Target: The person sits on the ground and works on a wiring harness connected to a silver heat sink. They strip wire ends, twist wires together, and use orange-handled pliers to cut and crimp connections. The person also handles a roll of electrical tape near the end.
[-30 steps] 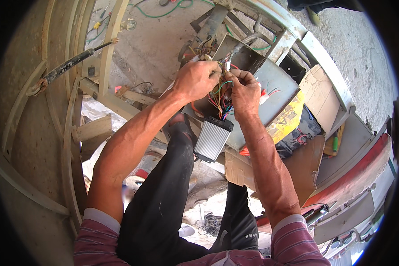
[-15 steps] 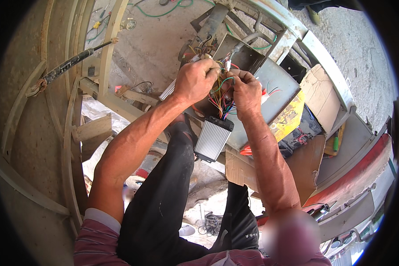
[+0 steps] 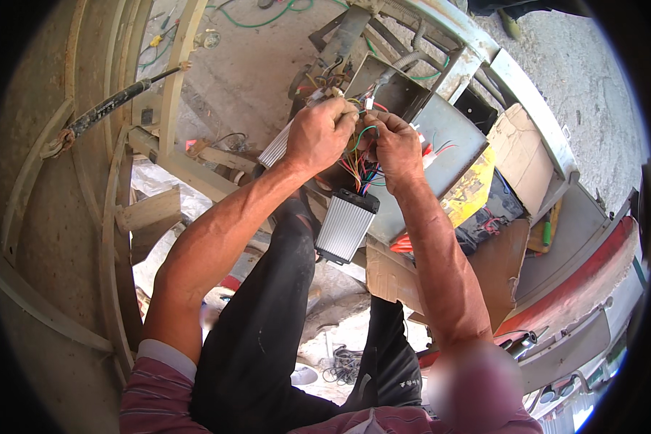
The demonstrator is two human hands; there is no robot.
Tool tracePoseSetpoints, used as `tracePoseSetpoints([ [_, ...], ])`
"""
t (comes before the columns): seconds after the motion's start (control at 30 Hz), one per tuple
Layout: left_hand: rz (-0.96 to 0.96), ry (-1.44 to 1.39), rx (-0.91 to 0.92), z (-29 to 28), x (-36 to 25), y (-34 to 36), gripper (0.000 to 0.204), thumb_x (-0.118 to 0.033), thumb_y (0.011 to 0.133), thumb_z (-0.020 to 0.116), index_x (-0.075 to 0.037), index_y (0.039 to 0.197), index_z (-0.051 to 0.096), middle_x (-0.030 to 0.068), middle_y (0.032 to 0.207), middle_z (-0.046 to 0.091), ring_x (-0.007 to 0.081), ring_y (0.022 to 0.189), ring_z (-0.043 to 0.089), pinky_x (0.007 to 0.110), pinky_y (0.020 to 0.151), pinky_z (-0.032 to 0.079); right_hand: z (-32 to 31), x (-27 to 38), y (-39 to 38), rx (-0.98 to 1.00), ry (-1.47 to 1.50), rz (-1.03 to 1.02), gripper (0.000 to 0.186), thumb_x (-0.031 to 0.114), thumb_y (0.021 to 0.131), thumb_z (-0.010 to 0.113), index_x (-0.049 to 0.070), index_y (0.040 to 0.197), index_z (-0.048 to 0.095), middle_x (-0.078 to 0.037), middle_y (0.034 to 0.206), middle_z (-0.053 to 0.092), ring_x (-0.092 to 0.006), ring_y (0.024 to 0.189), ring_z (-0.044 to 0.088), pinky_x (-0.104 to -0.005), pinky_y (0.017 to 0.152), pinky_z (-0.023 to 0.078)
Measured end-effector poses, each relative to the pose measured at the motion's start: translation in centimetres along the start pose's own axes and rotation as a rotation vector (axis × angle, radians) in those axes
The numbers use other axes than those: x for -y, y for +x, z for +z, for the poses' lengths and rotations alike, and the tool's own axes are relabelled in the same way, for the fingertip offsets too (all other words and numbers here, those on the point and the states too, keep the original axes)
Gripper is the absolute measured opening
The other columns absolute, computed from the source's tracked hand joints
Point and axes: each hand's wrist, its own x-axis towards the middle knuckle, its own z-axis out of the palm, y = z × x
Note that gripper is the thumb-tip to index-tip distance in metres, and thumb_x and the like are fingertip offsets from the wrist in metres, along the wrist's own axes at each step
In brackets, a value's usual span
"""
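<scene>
My left hand (image 3: 318,137) is closed in a pinch at the wiring, thumb and forefinger pressed together on a thin wire. Close beside it, my right hand (image 3: 399,150) pinches wire too, its fingertips almost touching the left ones. A green wire (image 3: 359,136) loops below the fingertips. Just beyond them is a white plug connector (image 3: 369,103). Several coloured wires (image 3: 358,168) run down from the hands into a silver finned controller box (image 3: 346,226) with a black end. The exact wire ends are hidden by the fingers.
An open metal box (image 3: 383,76) and a grey metal panel (image 3: 452,130) lie around the wiring. Cardboard (image 3: 524,155) and a battery with a yellow side (image 3: 474,184) are at the right. Frame bars (image 3: 177,83) stand at the left; a green-handled tool (image 3: 547,233) lies far right.
Both hands keep pinching at the wires, the fingertips slightly closer together now. The whole view has shifted a little; the controller box stays in place below.
</scene>
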Motion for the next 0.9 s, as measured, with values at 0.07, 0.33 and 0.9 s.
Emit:
tracePoseSetpoints([
  [0.07, -0.04, -0.014, 0.02, 0.0, 0.0, -0.1, 0.011, -0.015, 0.095, 0.072, -0.004, 0.096, 0.074, 0.018, 0.082, 0.074, 0.0365, 0.074, 0.073, 0.042, 0.066, 0.056, 0.2, -0.2, 0.0, -0.024, -0.015, -0.017, 0.028, 0.023, 0.101, 0.07, 0.0, 0.116, 0.077, -0.005, 0.087, 0.076, -0.0094, 0.068, 0.068, -0.0257, 0.06, 0.053],
  [0.33, 0.012, 0.006, 0.043, -0.2, 0.2, -0.2, 0.011, -0.015, 0.095, 0.072, -0.004, 0.098, 0.074, 0.0166, 0.091, 0.073, 0.0347, 0.084, 0.072, 0.043, 0.076, 0.057, 0.4, -0.5, 0.0, -0.06, 0.022, -0.017, 0.03, 0.024, 0.099, 0.072, -0.001, 0.116, 0.077, -0.005, 0.089, 0.076, -0.0092, 0.068, 0.068, -0.026, 0.06, 0.053],
  [0.9, 0.211, 0.073, 0.282, -1.0, 1.0, 3.6, 0.011, -0.009, 0.096, 0.07, -0.002, 0.104, 0.072, 0.0159, 0.095, 0.073, 0.0335, 0.09, 0.072, 0.043, 0.082, 0.057, 0.4, -0.2, -0.2, -0.067, -0.018, -0.003, 0.028, 0.025, 0.098, 0.074, -0.001, 0.108, 0.078, -0.005, 0.087, 0.075, -0.0098, 0.068, 0.066, -0.0278, 0.062, 0.054],
])
